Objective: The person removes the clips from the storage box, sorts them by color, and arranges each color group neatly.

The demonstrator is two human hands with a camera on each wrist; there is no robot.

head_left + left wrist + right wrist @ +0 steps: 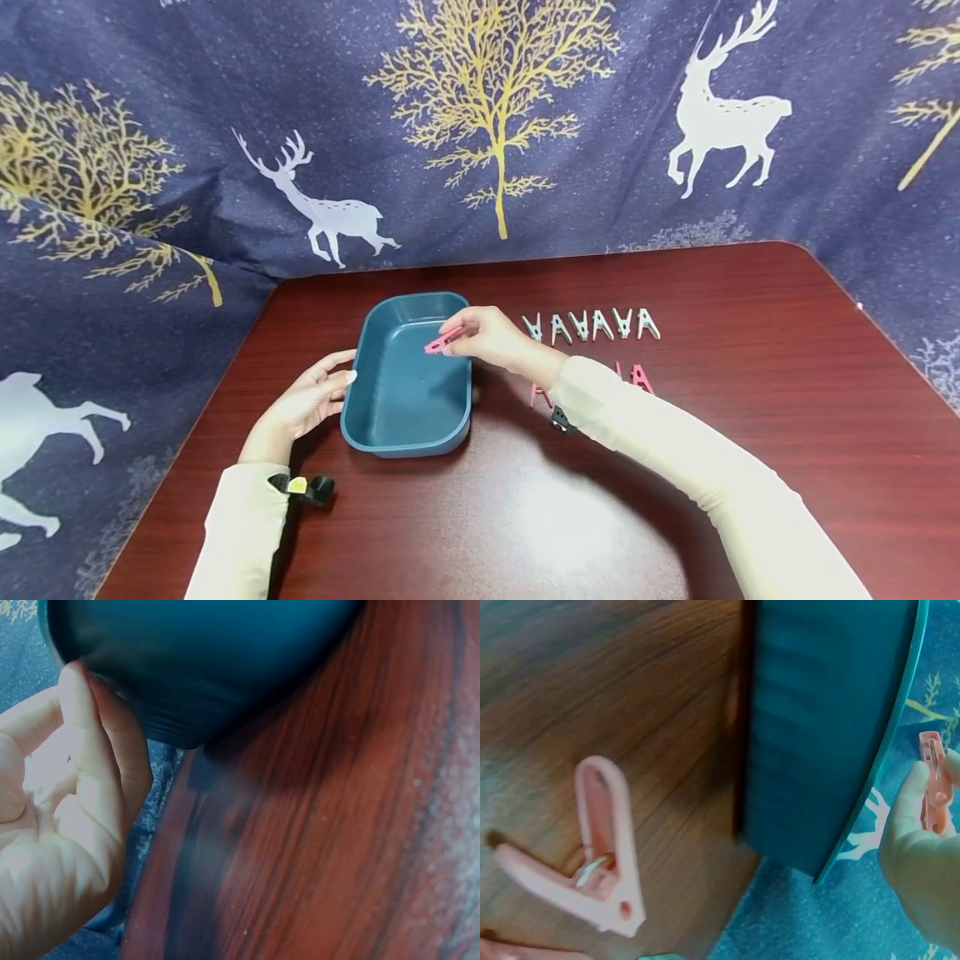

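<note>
Peg [444,340], pink, pinched in my right hand [487,337] above tray [406,421]; left hand [311,400] open, fingers steadying tray wall on counter [750,467].

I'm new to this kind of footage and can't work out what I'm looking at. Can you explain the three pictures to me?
No machine here: a person works with bare hands, wearing three cameras. The wide picture comes from the head; the two close-ups come from the wrists. On the dark red table stands a teal tray. The left hand touches its side with straight fingers. The right hand pinches a pink clothespin over the tray. Behind lies a row of white clothespins, and nearer, more pink clothespins, partly hidden by the arm.
</note>
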